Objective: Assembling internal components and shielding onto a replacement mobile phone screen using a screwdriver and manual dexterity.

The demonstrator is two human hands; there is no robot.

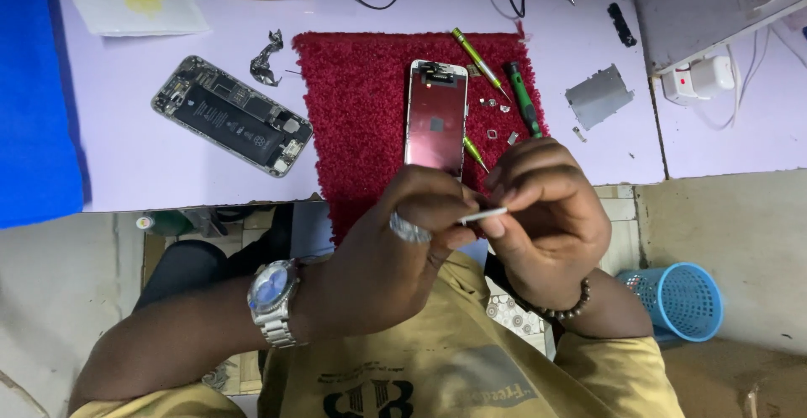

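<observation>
Between the two raised hands, close over the lap, a thin white strip point(483, 214) is held level; the left hand point(395, 250), with a ring and a steel wristwatch, pinches its near end between thumb and forefinger, fingers curled tight; the right hand point(546, 216), a bead bracelet at the wrist, closes its fingertips on the other end, so both hands are pinched onto the strip; what exactly the strip is I cannot tell, it is too small. Just beyond the knuckles lies a detached phone screen point(436, 115), back side up on a red mat point(361, 107); beyond the right hand sit a green screwdriver point(523, 99), a thinner green tool point(475, 52) and loose small parts; well off beyond the left hand rests the opened phone body point(231, 115) with its battery showing. The step in hand looks like peeling or readying the strip; the next move probably calls for a steady, even pull without creasing it.
</observation>
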